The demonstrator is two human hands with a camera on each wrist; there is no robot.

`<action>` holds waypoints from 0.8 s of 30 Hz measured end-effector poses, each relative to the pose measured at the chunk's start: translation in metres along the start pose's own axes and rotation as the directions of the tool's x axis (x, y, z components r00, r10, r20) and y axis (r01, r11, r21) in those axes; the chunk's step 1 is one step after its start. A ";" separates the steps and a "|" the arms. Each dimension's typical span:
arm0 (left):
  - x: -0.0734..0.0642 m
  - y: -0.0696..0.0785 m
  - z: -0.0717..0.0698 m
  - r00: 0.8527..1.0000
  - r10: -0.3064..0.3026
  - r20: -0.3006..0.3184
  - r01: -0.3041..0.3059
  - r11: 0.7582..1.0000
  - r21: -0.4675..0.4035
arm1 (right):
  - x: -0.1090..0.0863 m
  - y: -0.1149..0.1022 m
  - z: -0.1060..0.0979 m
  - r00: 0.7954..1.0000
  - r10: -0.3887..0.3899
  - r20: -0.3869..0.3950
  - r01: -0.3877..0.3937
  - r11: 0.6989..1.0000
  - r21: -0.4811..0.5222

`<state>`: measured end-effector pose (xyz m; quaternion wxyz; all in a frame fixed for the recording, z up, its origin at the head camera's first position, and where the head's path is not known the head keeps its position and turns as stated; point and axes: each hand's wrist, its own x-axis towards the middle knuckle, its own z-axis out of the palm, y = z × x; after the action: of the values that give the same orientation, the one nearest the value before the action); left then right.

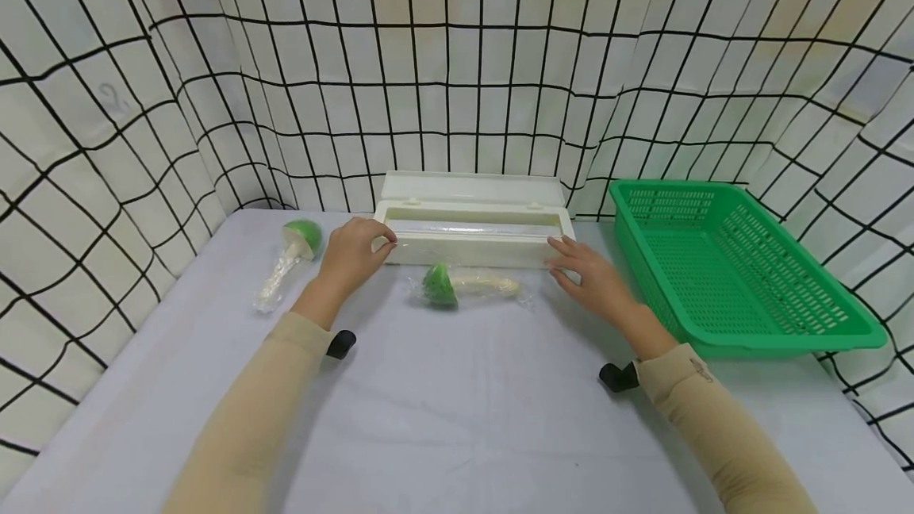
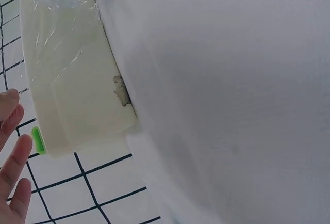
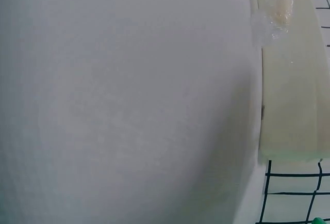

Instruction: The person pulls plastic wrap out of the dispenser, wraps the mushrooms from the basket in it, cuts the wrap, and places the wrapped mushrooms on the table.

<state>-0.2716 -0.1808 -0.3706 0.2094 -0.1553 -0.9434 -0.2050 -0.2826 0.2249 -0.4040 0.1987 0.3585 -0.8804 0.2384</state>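
Note:
A white cling film dispenser [image 1: 474, 251] with its lid raised stands at the back of the table, a roll inside. At its left front corner, my left hand [image 1: 350, 252] brings thumb and forefinger together, pinching the edge of the clear cling film [image 2: 51, 41], which shows as shiny streaks over the box's front. My right hand [image 1: 589, 272] is at the right front corner, fingers extended and thumb apart, fingertips right at the box. Just in front of the box lies a film-wrapped item [image 1: 485, 285] with a green head and cream stem.
A second wrapped green-headed item [image 1: 303, 235] lies to the left, beyond my left wrist. A green plastic basket [image 1: 750, 339] stands on the right, close to my right forearm. Black netting [image 1: 481, 86] over white walls encloses the table [image 1: 471, 419] at the back and sides.

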 end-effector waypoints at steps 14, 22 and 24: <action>-0.014 0.002 -0.014 0.996 0.064 0.067 -0.056 0.991 -0.119 | -0.009 -0.001 -0.002 0.964 -0.265 -0.025 0.266 0.961 0.073; -0.021 0.000 -0.018 0.978 0.051 0.204 -0.021 0.989 -0.147 | -0.014 -0.004 -0.002 0.907 -0.419 0.032 0.413 0.903 0.114; -0.022 0.000 -0.018 0.968 0.051 0.244 -0.015 0.989 -0.149 | -0.014 -0.005 -0.001 0.898 -0.437 0.047 0.429 0.895 0.118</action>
<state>-0.2465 -0.1933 -0.3660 0.0818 -0.2102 -0.9419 -0.2490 -0.2694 0.2301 -0.4096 0.1959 0.5638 -0.7714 0.2207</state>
